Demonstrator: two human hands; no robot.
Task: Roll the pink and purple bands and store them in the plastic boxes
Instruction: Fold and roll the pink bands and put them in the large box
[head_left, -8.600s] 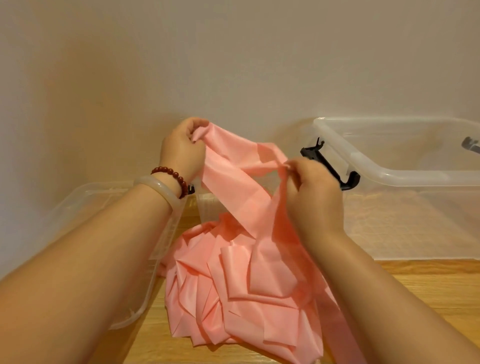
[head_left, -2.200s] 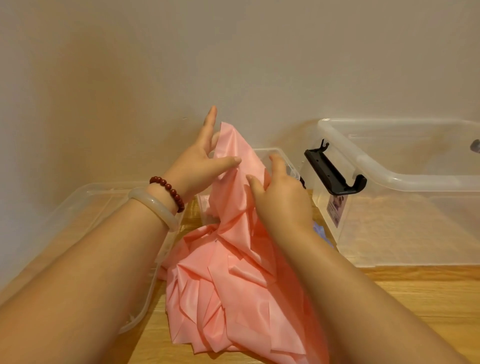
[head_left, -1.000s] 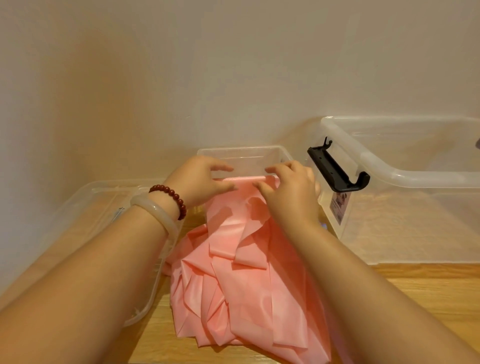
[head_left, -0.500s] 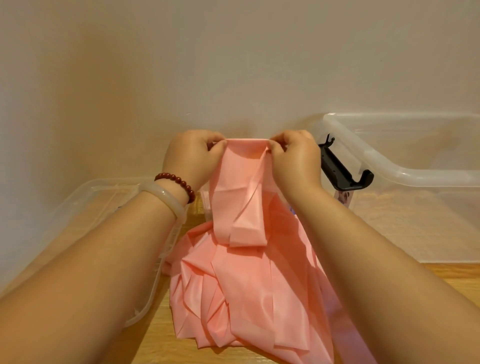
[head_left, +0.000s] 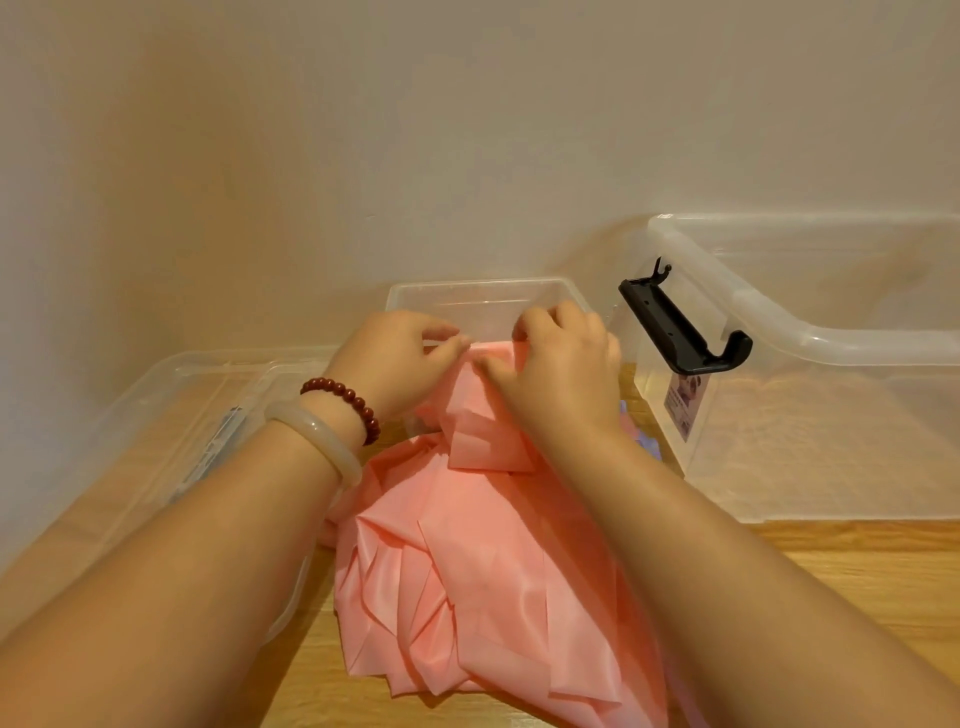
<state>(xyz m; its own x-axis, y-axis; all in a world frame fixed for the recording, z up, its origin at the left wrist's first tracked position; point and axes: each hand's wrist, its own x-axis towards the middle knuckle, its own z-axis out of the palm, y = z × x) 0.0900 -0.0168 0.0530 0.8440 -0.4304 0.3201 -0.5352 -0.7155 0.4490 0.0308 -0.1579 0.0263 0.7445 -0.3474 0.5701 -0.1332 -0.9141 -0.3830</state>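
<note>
1. A plain, pale wall (head_left: 363, 130) fills the upper half of the view and meets the worktop along its far edge.
2. The worktop (head_left: 857, 582) is light wood with a fine grain running left to right.
3. A bracelet (head_left: 345, 396) of dark red round beads circles the left wrist.
4. A smooth, milky bangle (head_left: 317, 435) sits just behind the bracelet, touching it.

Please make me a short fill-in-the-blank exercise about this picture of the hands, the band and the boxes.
1. The band pinched by the left hand and the right hand is ____ in colour.
2. The red bead bracelet is on the ____ wrist.
3. The handle of the large box is ____.
4. The table is made of ____.
Missing words: pink, left, black, wood.
</note>
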